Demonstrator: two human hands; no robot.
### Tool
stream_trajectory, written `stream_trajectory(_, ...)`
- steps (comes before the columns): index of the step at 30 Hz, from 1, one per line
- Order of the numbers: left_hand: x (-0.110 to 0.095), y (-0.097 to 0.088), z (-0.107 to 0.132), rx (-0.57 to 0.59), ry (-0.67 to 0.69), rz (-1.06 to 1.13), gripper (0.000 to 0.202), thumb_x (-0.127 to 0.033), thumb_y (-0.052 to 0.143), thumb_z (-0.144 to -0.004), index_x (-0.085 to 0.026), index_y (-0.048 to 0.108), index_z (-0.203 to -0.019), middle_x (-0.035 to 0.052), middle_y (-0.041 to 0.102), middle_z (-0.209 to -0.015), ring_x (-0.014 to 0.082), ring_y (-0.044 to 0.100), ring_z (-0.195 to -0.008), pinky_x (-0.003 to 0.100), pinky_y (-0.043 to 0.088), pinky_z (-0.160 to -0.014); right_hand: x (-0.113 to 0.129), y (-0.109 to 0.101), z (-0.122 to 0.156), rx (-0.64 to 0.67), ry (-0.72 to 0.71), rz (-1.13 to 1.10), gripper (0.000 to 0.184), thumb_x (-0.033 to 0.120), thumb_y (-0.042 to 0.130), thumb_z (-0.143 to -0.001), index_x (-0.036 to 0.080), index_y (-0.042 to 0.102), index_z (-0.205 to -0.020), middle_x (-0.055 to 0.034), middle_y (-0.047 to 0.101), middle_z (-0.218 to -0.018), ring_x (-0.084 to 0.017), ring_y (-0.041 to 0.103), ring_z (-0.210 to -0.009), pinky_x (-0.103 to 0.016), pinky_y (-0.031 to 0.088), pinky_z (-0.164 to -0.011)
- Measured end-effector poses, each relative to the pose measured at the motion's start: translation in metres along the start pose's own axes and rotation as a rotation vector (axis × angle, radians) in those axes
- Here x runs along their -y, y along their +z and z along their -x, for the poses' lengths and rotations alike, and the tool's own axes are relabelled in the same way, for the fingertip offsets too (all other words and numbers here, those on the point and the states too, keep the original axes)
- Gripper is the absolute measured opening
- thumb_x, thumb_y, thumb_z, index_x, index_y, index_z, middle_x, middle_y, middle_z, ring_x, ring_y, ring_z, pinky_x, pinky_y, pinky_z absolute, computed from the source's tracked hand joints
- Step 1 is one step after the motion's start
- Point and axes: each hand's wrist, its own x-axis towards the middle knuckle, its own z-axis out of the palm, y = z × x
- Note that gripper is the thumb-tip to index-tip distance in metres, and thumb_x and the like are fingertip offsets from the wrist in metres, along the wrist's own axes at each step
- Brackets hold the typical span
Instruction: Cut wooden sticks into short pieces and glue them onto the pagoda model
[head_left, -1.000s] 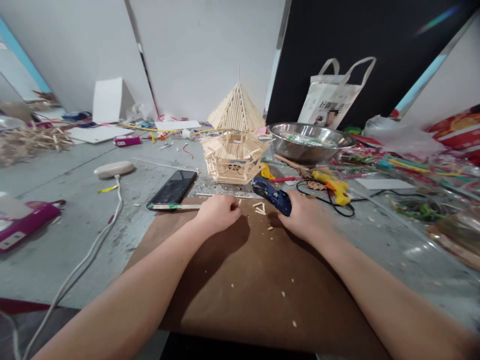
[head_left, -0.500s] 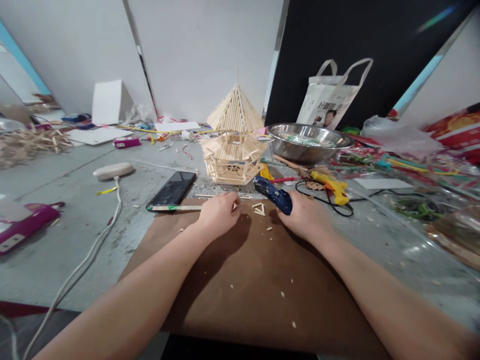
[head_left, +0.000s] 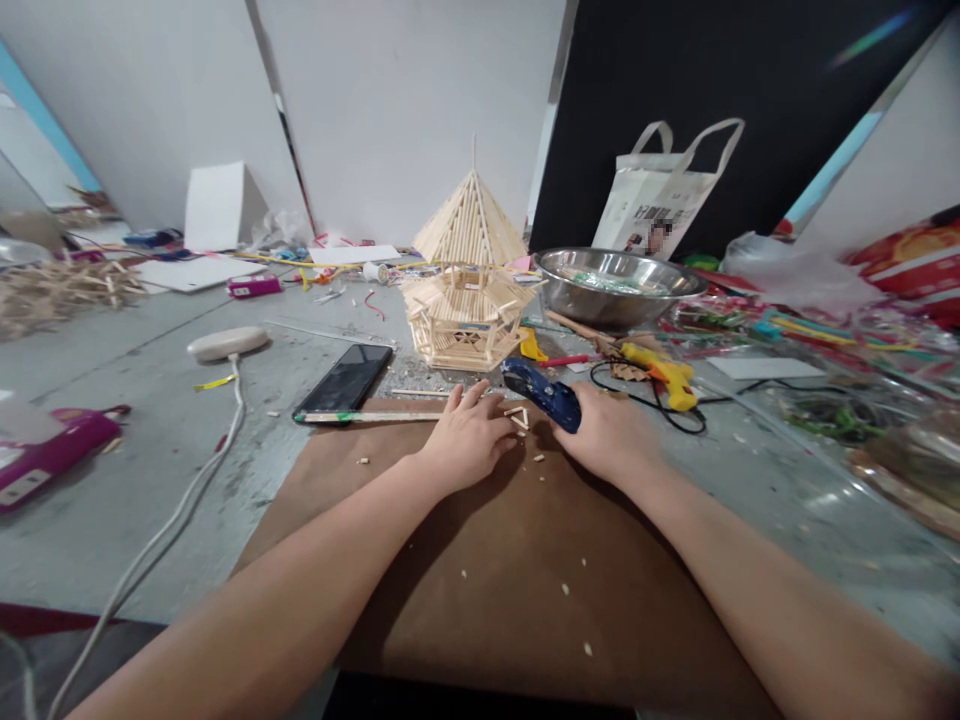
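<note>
Clamps the right grip (head_left: pixel 609 432) round a dark-blue tool (head_left: pixel 544 395), close in front of a stick-built model (head_left: pixel 454 305) on the bench (head_left: pixel 176 420); holds the left grip (head_left: pixel 466 440), spread apart, over a brown sheet (head_left: pixel 480 610), just beside short sticks (head_left: pixel 525 418).

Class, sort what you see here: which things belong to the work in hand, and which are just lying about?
In the work, judging by the hands:
blue tool, in the right hand
short wooden sticks, by the left hand
brown sheet, beneath
probably the stick-built model

Apparently lying about:
phone
metal bowl
white bag
</note>
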Motion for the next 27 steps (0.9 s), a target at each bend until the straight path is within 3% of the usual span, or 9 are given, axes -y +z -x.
stream_trajectory(5, 0.004, 0.003, -0.003, 0.011, -0.052, 0.073, 0.016, -0.03, 0.049, -0.075, -0.018, 0.06, -0.076, 0.0048, 0.057, -0.097, 0.023, 0.038, -0.106, 0.041, 0.027, -0.091, 0.001, 0.0, 0.0, -0.02, -0.005, 0.001, 0.035, 0.042, 0.044, -0.07, 0.019, 0.052, -0.095, -0.0064, 0.065, -0.077, -0.022, 0.058, -0.066, -0.029, 0.033, -0.054)
stream_trajectory(8, 0.007, 0.005, -0.004, 0.008, -0.062, 0.085, 0.014, -0.031, 0.052, -0.073, -0.018, 0.059, -0.072, 0.0036, 0.057, -0.099, 0.0246, 0.035, -0.109, 0.042, 0.025, -0.092, 0.002, -0.001, 0.0, -0.013, -0.01, -0.006, 0.034, 0.042, 0.043, -0.071, 0.019, 0.052, -0.094, -0.0066, 0.065, -0.077, -0.022, 0.058, -0.067, -0.029, 0.033, -0.055)
stream_trajectory(11, 0.006, 0.0, -0.003, -0.058, -0.065, 0.083, 0.014, -0.03, 0.049, -0.075, -0.018, 0.057, -0.075, 0.0045, 0.055, -0.102, 0.0246, 0.036, -0.107, 0.042, 0.026, -0.091, 0.002, -0.002, 0.0, 0.004, -0.017, -0.02, 0.036, 0.042, 0.044, -0.07, 0.018, 0.051, -0.096, -0.0075, 0.065, -0.079, -0.022, 0.058, -0.068, -0.03, 0.034, -0.057)
stream_trajectory(13, 0.005, -0.005, -0.001, -0.122, -0.122, 0.124, 0.016, -0.027, 0.043, -0.079, -0.017, 0.055, -0.077, 0.0063, 0.057, -0.092, 0.021, 0.044, -0.095, 0.037, 0.033, -0.083, 0.001, -0.003, 0.0, 0.016, -0.012, -0.033, 0.037, 0.041, 0.045, -0.07, 0.018, 0.051, -0.098, -0.0083, 0.064, -0.081, -0.023, 0.058, -0.07, -0.03, 0.035, -0.059)
stream_trajectory(17, 0.006, -0.01, 0.002, -0.192, -0.313, 0.437, 0.016, -0.025, 0.038, -0.08, -0.017, 0.051, -0.083, 0.0001, 0.052, -0.063, 0.0116, 0.046, -0.059, 0.024, 0.038, -0.058, 0.001, -0.005, 0.0, 0.025, -0.004, -0.085, 0.038, 0.038, 0.046, -0.069, 0.018, 0.05, -0.102, -0.0099, 0.063, -0.087, -0.023, 0.057, -0.075, -0.031, 0.037, -0.064)
stream_trajectory(22, 0.004, -0.01, -0.001, -0.235, -0.435, 0.976, 0.025, -0.02, 0.041, -0.078, -0.014, 0.047, -0.101, -0.0041, 0.045, -0.058, 0.0049, 0.039, -0.045, 0.017, 0.035, -0.046, 0.005, -0.009, 0.003, 0.0, -0.035, -0.121, 0.04, 0.036, 0.047, -0.068, 0.017, 0.049, -0.104, -0.0085, 0.063, -0.086, -0.023, 0.057, -0.075, -0.03, 0.037, -0.064)
stream_trajectory(27, -0.002, -0.018, -0.003, -0.141, -0.523, 1.181, 0.011, -0.019, 0.045, -0.076, -0.011, 0.051, -0.081, -0.0008, 0.054, -0.064, 0.0024, 0.043, -0.041, 0.016, 0.039, -0.043, 0.01, -0.011, 0.006, -0.013, -0.089, -0.154, 0.038, 0.032, 0.048, -0.067, 0.017, 0.049, -0.102, -0.0074, 0.063, -0.083, -0.022, 0.057, -0.074, -0.029, 0.037, -0.063)
